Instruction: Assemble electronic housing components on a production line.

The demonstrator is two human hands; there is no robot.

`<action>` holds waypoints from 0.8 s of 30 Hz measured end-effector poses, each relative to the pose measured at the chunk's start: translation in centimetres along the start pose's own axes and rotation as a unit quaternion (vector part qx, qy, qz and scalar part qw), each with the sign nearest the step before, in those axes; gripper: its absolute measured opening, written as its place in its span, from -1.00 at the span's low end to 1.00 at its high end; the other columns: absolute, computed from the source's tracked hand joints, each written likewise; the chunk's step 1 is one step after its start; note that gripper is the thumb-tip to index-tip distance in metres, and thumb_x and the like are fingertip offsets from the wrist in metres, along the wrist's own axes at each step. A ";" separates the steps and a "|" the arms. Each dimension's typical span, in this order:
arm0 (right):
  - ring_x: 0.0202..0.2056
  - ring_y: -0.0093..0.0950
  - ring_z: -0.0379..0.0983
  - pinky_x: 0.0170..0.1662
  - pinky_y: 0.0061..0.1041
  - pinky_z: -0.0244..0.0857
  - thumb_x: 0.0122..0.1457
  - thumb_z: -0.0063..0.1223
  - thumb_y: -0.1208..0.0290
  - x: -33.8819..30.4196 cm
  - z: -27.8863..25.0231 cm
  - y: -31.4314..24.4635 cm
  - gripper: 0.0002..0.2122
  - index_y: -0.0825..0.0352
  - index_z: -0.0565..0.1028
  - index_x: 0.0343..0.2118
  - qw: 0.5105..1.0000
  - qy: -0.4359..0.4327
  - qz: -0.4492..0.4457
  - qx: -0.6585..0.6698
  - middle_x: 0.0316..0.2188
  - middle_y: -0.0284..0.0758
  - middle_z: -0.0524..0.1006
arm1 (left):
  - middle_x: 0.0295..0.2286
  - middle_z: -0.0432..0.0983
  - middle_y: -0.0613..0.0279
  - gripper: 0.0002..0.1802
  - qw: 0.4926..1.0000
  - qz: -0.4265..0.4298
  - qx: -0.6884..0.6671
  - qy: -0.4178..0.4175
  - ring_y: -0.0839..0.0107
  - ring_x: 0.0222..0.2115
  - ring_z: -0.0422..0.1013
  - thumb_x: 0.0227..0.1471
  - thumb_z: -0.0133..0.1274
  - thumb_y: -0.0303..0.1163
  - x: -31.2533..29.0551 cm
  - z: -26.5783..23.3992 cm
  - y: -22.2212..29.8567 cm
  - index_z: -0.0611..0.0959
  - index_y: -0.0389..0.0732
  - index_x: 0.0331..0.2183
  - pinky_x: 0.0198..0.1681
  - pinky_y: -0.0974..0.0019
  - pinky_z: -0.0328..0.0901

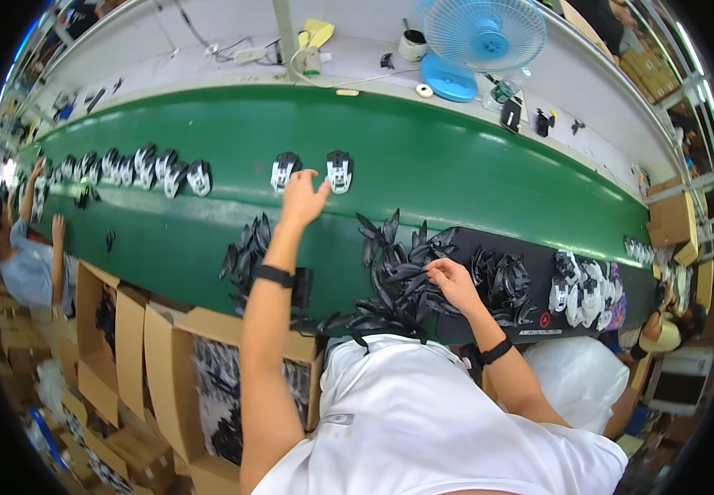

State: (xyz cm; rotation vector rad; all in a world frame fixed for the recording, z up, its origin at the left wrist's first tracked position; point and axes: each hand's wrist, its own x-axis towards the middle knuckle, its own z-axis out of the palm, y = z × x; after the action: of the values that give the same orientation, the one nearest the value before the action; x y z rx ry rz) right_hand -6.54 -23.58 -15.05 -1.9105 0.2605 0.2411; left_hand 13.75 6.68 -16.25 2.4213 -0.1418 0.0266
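Right hand (453,287) at the pile of black curved pieces (386,280) on the near side of the green surface (439,181), fingertips narrowed at one piece's end, can't tell if gripped. Farther out, left hand (303,200) has fingers loosely spread between two black-and-white units (340,172), overlapping the left one, contact unclear; blue fan (489,41) stands beyond.
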 end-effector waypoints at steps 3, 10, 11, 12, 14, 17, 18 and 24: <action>-0.46 -0.52 0.46 -0.34 -0.56 0.32 0.11 -0.04 0.42 1.7 0.0 0.1 -0.84 0.40 0.49 -0.33 0.995 -0.048 -0.062 -0.065 -0.50 -0.29 0.54 | -0.29 0.49 -0.04 -0.63 0.993 -0.012 -0.095 0.062 0.13 -0.24 0.41 -0.02 0.05 -0.23 -5.7 -7.0 1.0 0.51 -0.32 -0.24 -0.15 0.20 0.28; 0.13 -0.18 0.13 0.10 -0.19 0.08 -0.11 0.11 0.32 -4.0 5.9 -0.9 -0.50 0.19 0.35 -0.01 0.745 -0.319 -0.495 -0.315 0.10 -0.17 0.22 | -0.41 0.51 0.20 -0.80 0.931 -0.149 -0.267 0.198 0.50 -0.35 0.42 0.08 -0.03 -0.41 -24.6 -13.6 8.4 0.50 -0.35 -0.29 -0.21 0.43 0.28; 0.18 -0.21 0.03 0.15 -0.17 -0.01 -0.10 0.12 0.28 -4.6 6.6 1.0 -0.45 0.16 0.31 0.04 0.714 -0.339 -0.517 -0.329 0.15 -0.19 0.15 | -0.40 0.50 0.21 -0.79 0.937 -0.169 -0.247 0.182 0.52 -0.34 0.40 0.09 -0.04 -0.41 -27.1 -12.8 9.0 0.49 -0.35 -0.26 -0.21 0.45 0.25; 0.23 -0.24 -0.06 0.21 -0.16 -0.11 -0.09 0.12 0.24 -4.7 7.3 2.9 -0.41 0.14 0.27 0.09 0.678 -0.360 -0.544 -0.338 0.20 -0.21 0.09 | -0.39 0.49 0.22 -0.79 0.940 -0.192 -0.223 0.171 0.53 -0.32 0.37 0.10 -0.06 -0.42 -29.5 -12.3 9.7 0.47 -0.34 -0.24 -0.22 0.48 0.23; 0.25 -0.26 -0.11 0.23 -0.17 -0.16 -0.06 0.10 0.22 -3.5 8.5 5.6 -0.41 0.14 0.26 0.10 0.663 -0.361 -0.548 -0.361 0.21 -0.22 0.07 | -0.39 0.49 0.22 -0.79 0.933 -0.210 -0.226 0.188 0.54 -0.33 0.37 0.10 -0.07 -0.43 -33.6 -11.9 12.4 0.47 -0.34 -0.24 -0.22 0.48 0.23; 0.24 -0.24 -0.08 0.23 -0.17 -0.19 0.00 0.02 0.23 -1.8 9.2 5.5 -0.47 0.23 0.26 0.08 0.679 -0.291 -0.538 -0.406 0.20 -0.22 0.08 | -0.40 0.48 0.22 -0.81 0.917 -0.248 -0.222 0.219 0.53 -0.35 0.37 0.10 -0.08 -0.45 -39.1 -12.4 15.7 0.48 -0.34 -0.24 -0.23 0.48 0.23; 0.23 -0.24 -0.08 0.23 -0.17 -0.19 0.01 0.00 0.24 -1.4 9.2 5.4 -0.48 0.24 0.26 0.08 0.687 -0.274 -0.527 -0.419 0.20 -0.21 0.09 | -0.40 0.48 0.22 -0.81 0.911 -0.264 -0.214 0.235 0.53 -0.35 0.37 0.09 -0.09 -0.46 -40.9 -12.6 16.7 0.48 -0.34 -0.24 -0.23 0.48 0.23; 0.22 -0.20 -0.05 0.21 -0.16 -0.14 0.01 0.00 0.26 -0.7 8.2 4.3 -0.50 0.29 0.29 0.05 0.702 -0.258 -0.521 -0.410 0.17 -0.17 0.13 | -0.43 0.50 0.24 -0.82 0.862 -0.353 -0.231 0.282 0.55 -0.36 0.40 0.05 -0.04 -0.47 -50.5 -10.4 17.0 0.49 -0.32 -0.26 -0.25 0.47 0.27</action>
State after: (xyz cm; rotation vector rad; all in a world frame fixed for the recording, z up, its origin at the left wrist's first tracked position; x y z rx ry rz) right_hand -8.82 -17.30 -21.47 -2.3996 -1.5355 0.0953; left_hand -38.07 5.57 -0.24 1.7648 0.9027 0.3243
